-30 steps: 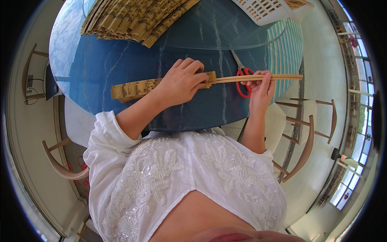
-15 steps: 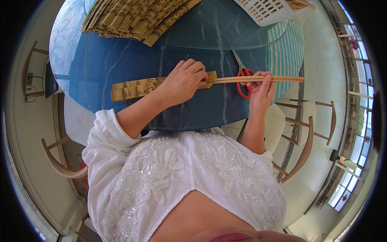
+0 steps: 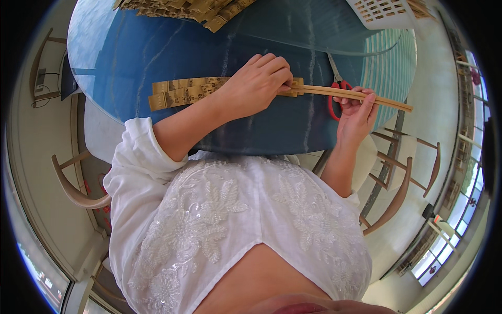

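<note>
Two gold-brown printed paper chopstick sleeves (image 3: 178, 94) lie side by side on the blue table, partly under my left forearm. My left hand (image 3: 260, 83) is closed, its fingertips pinching the sleeve near its right end. A pair of plain wooden chopsticks (image 3: 319, 90) reaches to that end; whether the tips are inside the sleeve is hard to see. Farther along, my right hand (image 3: 357, 110) grips the chopsticks between thumb and fingers, their far ends sticking out to the right. Red-handled scissors (image 3: 332, 107) lie just behind the right hand, blades pointing away.
At the far left a pile of gold sleeves (image 3: 188, 9) rests on a raised glass turntable (image 3: 277, 36). A white perforated basket (image 3: 384, 13) with more chopsticks stands far right. The table's near edge (image 3: 266, 152) meets my body. Wooden chairs (image 3: 392, 204) stand on both sides.
The chopsticks' right ends have dipped toward me, so the pair now slants. Both hands keep their grips. The whole view has shifted, with the table's far things higher in the picture.
</note>
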### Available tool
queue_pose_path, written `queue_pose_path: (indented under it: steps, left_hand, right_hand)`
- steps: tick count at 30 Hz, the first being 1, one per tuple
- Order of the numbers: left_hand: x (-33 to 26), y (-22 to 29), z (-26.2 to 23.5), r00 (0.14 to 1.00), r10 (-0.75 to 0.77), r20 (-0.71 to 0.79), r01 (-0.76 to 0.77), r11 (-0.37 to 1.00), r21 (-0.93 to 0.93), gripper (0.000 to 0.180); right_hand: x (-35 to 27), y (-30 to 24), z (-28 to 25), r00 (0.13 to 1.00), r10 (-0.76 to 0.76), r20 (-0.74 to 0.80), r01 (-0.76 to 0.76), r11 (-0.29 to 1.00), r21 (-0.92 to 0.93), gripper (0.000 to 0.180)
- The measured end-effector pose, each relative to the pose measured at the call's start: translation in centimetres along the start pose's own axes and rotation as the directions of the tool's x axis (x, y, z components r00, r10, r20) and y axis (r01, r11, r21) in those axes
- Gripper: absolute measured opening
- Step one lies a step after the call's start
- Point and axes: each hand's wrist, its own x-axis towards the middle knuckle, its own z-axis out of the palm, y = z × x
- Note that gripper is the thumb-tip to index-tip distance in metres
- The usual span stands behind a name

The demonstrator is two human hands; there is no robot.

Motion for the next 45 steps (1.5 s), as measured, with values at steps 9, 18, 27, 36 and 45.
queue_pose_path:
  steps: [9,18,27,36,45]
  left_hand:
    - [0.2,-0.2,-1.2,0.997,-0.061,-0.045,0.057,0.995,-0.085,0.009]
    - [0.3,-0.2,-2.1,0.996,-0.088,0.001,0.085,0.963,-0.256,0.01]
    - [-0.1,-1.1,-6.5,0.837,-0.319,0.444,0.507,0.758,-0.411,0.023]
    - [-0.1,-2.2,-7.4,0.807,-0.246,0.537,0.525,0.715,-0.462,0.019]
    - [-0.1,-2.1,-6.5,0.715,-0.19,0.673,0.638,0.572,-0.516,0.023]
  right_hand:
    - [0.1,0.3,2.2,1.0,0.004,0.001,-0.004,0.997,0.072,0.027]
    - [-1.8,1.6,6.4,0.989,0.078,0.125,-0.087,0.994,0.067,0.027]
    - [-2.1,0.7,5.5,0.995,0.059,0.082,-0.07,0.989,0.129,0.026]
    - [-1.3,-2.3,3.2,0.997,0.073,-0.033,-0.066,0.979,0.191,0.027]
    - [0.6,-4.0,-2.8,0.995,-0.071,-0.075,0.073,0.997,0.028,0.019]
